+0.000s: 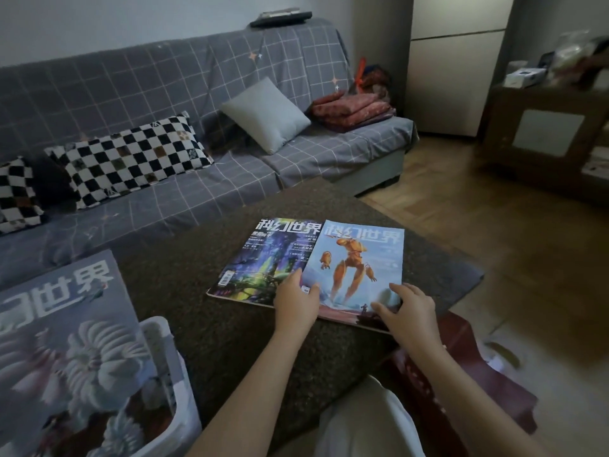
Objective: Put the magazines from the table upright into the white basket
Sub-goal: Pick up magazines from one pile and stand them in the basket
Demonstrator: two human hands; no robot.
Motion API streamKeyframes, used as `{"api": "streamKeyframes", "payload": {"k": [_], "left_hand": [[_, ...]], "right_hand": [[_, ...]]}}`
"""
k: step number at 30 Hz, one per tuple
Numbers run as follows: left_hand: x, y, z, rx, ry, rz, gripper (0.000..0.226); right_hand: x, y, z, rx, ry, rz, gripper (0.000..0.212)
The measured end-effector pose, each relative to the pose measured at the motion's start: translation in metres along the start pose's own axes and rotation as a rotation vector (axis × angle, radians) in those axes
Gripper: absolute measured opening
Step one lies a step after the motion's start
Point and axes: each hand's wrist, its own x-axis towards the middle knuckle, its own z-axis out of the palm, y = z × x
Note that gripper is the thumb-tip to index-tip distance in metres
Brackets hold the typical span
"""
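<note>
Left hand flat, fingers straight, on blue magazine near corner | right hand spread on opposite corner, apparently squaring it for lifting | dark magazine beneath left fingertips | white basket left of left forearm, one magazine upright inside.

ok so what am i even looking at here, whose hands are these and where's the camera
The one picture comes from a camera worn on a person's head, looking down at their own bare hands. No robot. On the dark table lie two magazines: the blue magazine overlaps the purple magazine. The left hand and right hand both rest on the blue one's near edge; neither has lifted it. Bottom left, a grey magazine already stands in the white basket.
</note>
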Motion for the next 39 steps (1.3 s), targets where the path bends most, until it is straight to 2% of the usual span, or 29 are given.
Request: {"api": "streamKeyframes", "payload": {"k": [3, 6, 11, 14, 18, 22, 27, 33, 39], "left_hand": [[0.012, 0.009, -0.002, -0.092, 0.004, -0.082, 0.033], [0.015, 0.012, -0.003, -0.178, -0.071, -0.159, 0.020], [-0.005, 0.009, -0.010, -0.282, -0.154, -0.170, 0.023], [-0.025, 0.002, -0.018, -0.268, -0.065, -0.068, 0.018], [-0.054, -0.002, -0.039, -0.335, 0.016, 0.016, 0.017], [-0.080, -0.003, -0.069, -0.396, 0.092, 0.027, 0.017], [-0.108, -0.001, -0.114, -0.389, 0.235, 0.017, 0.021], [-0.136, -0.018, -0.169, -0.440, 0.388, 0.080, 0.009], [-0.156, -0.056, -0.214, -0.500, 0.435, 0.071, 0.014]], "right_hand": [[0.002, 0.000, -0.001, -0.034, -0.003, 0.018, 0.060], [0.001, -0.002, -0.005, -0.040, 0.014, 0.047, 0.064], [-0.005, -0.004, -0.009, -0.043, 0.015, 0.071, 0.066], [-0.011, -0.006, -0.012, 0.002, -0.007, 0.080, 0.064], [-0.023, -0.014, -0.013, 0.137, -0.029, 0.054, 0.044], [-0.035, -0.031, -0.018, 0.367, -0.090, 0.046, 0.059], [-0.053, -0.074, -0.026, 0.593, -0.217, 0.026, 0.051], [-0.079, -0.128, -0.021, 0.678, -0.282, -0.080, 0.033], [-0.100, -0.164, 0.006, 0.744, -0.383, -0.162, 0.029]]}}
